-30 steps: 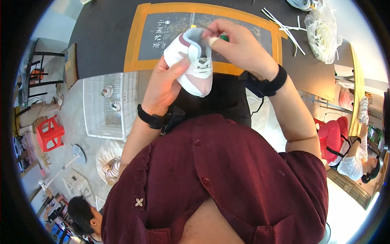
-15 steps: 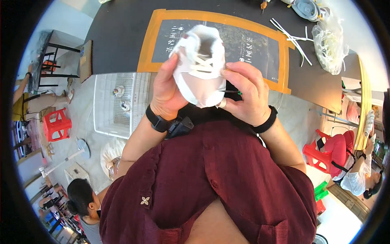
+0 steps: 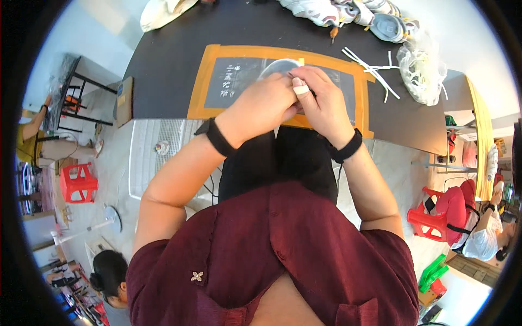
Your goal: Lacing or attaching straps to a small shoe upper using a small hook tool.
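Note:
My hands meet above the near edge of a dark mat (image 3: 220, 81) bordered with orange tape. My left hand (image 3: 263, 103) is closed, seen from its back, around the near part of a shoe (image 3: 280, 66). Only the shoe's rounded greyish far end shows beyond the knuckles; the rest is hidden. My right hand (image 3: 326, 100) presses against the left, thumb and fingers pinched together at the shoe. A small dark piece shows between those fingers, too little to name. White tape wraps the right thumb.
White laces (image 3: 375, 70) and a clear plastic bag (image 3: 421, 76) lie at the table's right. Several shoes (image 3: 386, 24) line the far edge, near an orange-handled tool (image 3: 333, 34). Below left stands a white crate (image 3: 140, 157). Red stools (image 3: 79, 182) and other people are around.
The shoe has gone from upright, toe toward me, to mostly hidden behind my hands. My left hand has swung across to meet the right. My view now takes in more of the far table.

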Motion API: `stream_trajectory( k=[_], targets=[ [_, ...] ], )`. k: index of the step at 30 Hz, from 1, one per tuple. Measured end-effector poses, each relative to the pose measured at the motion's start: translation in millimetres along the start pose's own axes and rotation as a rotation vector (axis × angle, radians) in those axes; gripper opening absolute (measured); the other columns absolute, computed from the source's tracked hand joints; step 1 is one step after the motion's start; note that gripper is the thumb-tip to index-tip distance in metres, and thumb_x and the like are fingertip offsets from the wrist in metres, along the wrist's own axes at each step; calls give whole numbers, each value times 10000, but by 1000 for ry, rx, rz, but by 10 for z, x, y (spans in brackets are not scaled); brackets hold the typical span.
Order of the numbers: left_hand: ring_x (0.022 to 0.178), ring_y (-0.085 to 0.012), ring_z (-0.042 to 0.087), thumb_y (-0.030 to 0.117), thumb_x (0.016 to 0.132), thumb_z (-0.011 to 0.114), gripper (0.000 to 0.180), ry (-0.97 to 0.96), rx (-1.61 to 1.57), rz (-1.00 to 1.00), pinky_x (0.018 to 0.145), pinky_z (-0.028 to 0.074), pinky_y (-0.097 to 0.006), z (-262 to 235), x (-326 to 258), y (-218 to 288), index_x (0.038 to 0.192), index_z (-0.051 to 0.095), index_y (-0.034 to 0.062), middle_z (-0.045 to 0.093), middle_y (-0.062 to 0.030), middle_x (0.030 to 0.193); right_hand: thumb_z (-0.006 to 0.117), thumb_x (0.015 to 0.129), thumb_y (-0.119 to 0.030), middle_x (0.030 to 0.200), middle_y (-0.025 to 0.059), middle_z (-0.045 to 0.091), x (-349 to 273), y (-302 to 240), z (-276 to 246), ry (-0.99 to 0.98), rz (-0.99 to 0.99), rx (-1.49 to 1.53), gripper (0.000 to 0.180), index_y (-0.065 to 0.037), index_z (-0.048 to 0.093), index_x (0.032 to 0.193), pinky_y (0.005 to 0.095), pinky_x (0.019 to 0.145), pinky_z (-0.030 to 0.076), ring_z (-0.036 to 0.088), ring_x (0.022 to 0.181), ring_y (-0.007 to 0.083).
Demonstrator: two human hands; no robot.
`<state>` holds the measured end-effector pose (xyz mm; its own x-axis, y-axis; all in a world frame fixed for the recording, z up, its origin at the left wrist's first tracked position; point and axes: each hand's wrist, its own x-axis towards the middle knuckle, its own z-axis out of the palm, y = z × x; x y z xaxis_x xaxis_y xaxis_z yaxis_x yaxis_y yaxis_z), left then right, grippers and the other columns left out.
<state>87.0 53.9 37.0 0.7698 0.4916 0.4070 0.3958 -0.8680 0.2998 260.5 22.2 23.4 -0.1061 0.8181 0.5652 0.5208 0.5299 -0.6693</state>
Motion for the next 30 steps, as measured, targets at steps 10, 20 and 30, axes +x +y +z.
stream_trajectory(
  k=[10, 20, 30],
  targets=[
    [998, -277, 574, 136, 716, 687, 243, -42, 251, 193, 812, 488, -388, -219, -73, -133, 940, 610, 82, 593, -79, 984, 614, 841, -157, 1065, 92, 638, -85, 273, -106, -194, 89, -289, 155, -85, 649, 973, 404, 770, 520, 641, 927, 316],
    [961, -306, 594, 81, 765, 685, 178, -50, -38, -24, 797, 503, -385, -20, -207, 214, 926, 621, 39, 635, -98, 963, 565, 881, -183, 998, 118, 629, -591, -43, 89, -63, 252, -135, 138, -98, 619, 976, 450, 719, 521, 643, 828, 344],
    [1052, -243, 548, 114, 730, 666, 129, -160, 340, 304, 894, 423, -386, -81, 397, -154, 856, 658, 91, 620, -36, 946, 587, 810, -110, 917, 48, 590, -687, -79, 315, -55, 80, -452, 169, -109, 565, 977, 369, 519, 519, 646, 616, 239]
  ],
)
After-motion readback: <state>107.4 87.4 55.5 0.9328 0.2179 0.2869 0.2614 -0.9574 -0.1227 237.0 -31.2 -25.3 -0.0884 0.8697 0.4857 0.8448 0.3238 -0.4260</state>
